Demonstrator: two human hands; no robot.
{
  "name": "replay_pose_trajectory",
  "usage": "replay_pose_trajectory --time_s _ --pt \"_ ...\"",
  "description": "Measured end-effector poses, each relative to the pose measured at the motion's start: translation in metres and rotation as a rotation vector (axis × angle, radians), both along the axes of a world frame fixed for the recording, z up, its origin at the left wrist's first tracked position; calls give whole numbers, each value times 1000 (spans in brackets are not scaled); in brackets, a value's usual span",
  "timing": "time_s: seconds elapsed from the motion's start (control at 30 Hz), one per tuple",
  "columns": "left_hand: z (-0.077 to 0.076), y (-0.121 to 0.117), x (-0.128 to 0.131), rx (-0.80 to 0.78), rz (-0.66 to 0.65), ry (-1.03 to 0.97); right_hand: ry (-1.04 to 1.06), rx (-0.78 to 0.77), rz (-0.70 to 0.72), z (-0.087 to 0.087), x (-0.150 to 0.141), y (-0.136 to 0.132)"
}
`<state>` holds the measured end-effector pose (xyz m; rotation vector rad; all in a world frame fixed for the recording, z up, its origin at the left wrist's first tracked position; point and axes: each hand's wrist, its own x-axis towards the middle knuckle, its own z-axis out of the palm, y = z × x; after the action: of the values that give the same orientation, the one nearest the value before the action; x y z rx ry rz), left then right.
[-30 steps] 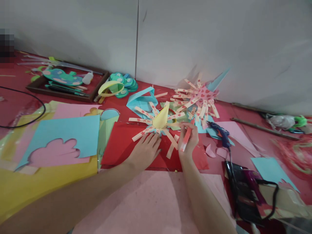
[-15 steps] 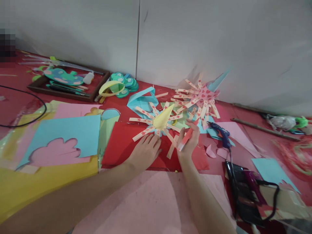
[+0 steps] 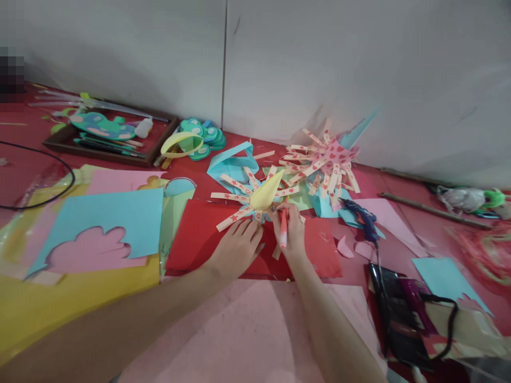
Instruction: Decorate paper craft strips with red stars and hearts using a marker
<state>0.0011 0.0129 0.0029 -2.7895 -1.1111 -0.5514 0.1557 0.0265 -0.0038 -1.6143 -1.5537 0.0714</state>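
Paper sunburst (image 3: 265, 196) sits near the middle of the worktop (image 3: 24, 167), its yellow cone ringed by pale strips with red stars and letters, partly over a red sheet (image 3: 191, 244). Starting at far left, a black cable (image 3: 67, 189) curves above layered papers, topped by a blue sheet (image 3: 112, 208) with a scalloped cut-out. Behind these stands a wooden tray (image 3: 99, 153) of brushes, then teal cut-outs (image 3: 202, 141) beside it. Next comes the left hand (image 3: 238, 242), open and palm down on the red sheet, fingertips at the sunburst's near edge. Just right of it, the right hand (image 3: 293, 226) grips a red marker (image 3: 283, 230) among the near-right strips; whether its tip touches one is hidden. Beyond is a pink heart-patterned sunburst (image 3: 333, 153) against the wall, then a blue glue gun (image 3: 362, 217), two sticks and tangled red strands (image 3: 489, 255).
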Motion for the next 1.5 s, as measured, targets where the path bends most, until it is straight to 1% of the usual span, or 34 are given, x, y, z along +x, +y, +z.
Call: replay_pose_trajectory --time_s 0.13,0.27,0.63,0.87,1.07,1.17,1.33,1.37,1.43,1.5 --pt "0 0 0 -8 -2 17 14 -41 36 1 -2 -2" --pt "0 0 0 -29 -9 26 14 -48 71 1 -3 -3" --pt "0 0 0 -13 -10 28 5 -109 79 -1 -1 -2" --pt "-3 1 -1 55 -27 8 2 -121 103 -4 -1 -2" --pt "0 -4 0 134 -42 29 -1 -139 114 -4 -1 -2" --pt "0 -7 0 149 -74 52 76 -121 93 0 -3 -3" --pt "-5 -14 2 153 -49 89 378 41 4 8 -9 -8" --pt "-6 -15 2 155 -43 100 423 51 -14 9 -10 -9" --pt "-7 -16 3 154 -44 119 489 -3 -30 10 -11 -11" --pt "-7 -16 3 147 -54 134 550 -121 10 9 -13 -11"
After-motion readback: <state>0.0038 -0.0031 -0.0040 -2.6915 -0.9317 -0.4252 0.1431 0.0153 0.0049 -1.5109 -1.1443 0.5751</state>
